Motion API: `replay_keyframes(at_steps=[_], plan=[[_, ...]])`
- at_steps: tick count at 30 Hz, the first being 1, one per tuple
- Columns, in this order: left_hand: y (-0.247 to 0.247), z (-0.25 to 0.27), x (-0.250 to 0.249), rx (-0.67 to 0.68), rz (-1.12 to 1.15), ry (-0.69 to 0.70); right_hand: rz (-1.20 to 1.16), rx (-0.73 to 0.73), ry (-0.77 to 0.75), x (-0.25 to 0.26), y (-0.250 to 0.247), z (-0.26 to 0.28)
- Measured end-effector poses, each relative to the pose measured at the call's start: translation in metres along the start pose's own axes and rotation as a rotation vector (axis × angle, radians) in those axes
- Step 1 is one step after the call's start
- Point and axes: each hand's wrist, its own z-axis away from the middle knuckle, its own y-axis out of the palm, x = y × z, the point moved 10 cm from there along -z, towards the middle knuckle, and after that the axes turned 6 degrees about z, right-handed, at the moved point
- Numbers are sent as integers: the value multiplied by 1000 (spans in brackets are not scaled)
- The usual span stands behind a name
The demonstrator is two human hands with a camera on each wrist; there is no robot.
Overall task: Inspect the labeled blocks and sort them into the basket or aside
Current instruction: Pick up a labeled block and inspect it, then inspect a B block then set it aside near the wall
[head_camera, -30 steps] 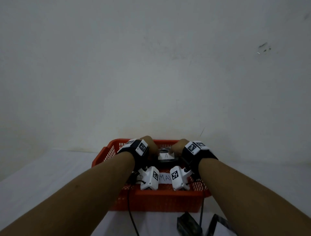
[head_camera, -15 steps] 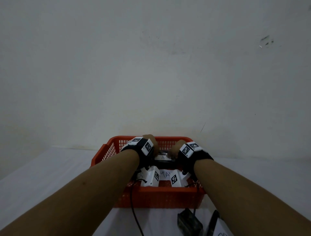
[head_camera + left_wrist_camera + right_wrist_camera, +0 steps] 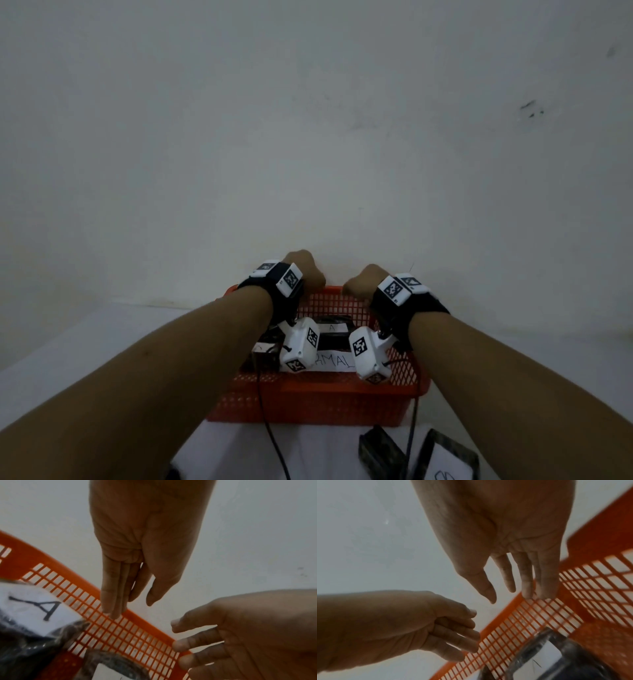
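Both hands hang above the far rim of the orange basket (image 3: 318, 394), at about twelve o'clock from where the person stands. The left hand (image 3: 305, 269) has its fingers (image 3: 113, 601) straight and close together, pointing down toward the mesh wall, and it holds nothing. The right hand (image 3: 363, 282) is also empty, its fingers (image 3: 527, 580) loosely spread and hanging just over the rim. The two hands are near each other but apart.

Inside the basket lies a dark block (image 3: 334, 334) wrapped in shiny film, with a white label marked "A" (image 3: 36, 607), resting against the far wall. At nine o'clock from it sits another dark block (image 3: 263, 354). A white paper strip with letters ending "RMAL" (image 3: 334, 361) lies on the basket floor.

On the white counter (image 3: 68, 346), at five o'clock from the basket, two more dark blocks stand aside: one plain (image 3: 378, 452), one with a white label (image 3: 445, 459).
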Motion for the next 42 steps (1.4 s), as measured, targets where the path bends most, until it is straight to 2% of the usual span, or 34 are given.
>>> replay_keyframes(at_steps=[3,6,10,15,20,25,29,36,40,42], plan=[[-21,16,-13,55,111,89,94,-73,-59,23,-28,20],[-52,49,-29,4,35,210,141,-119,-150,42,-47,58],[-67,94,-30,-12,-113,317,200,-81,-273,56,-46,112],[-62,154,-23,20,-211,399,222,-24,-329,47,-31,167],[-47,209,-24,78,-144,466,218,-51,-404,31,-27,219],[-19,263,-41,138,-84,606,216,-33,-400,3,-23,258],[15,293,-49,221,-47,646,242,13,-383,-22,-15,286],[63,317,-69,233,-33,678,412,119,-288,-82,1,282],[93,314,-74,279,-42,600,412,181,-248,-104,5,274],[102,311,-76,257,-21,566,414,189,-242,-112,9,269]])
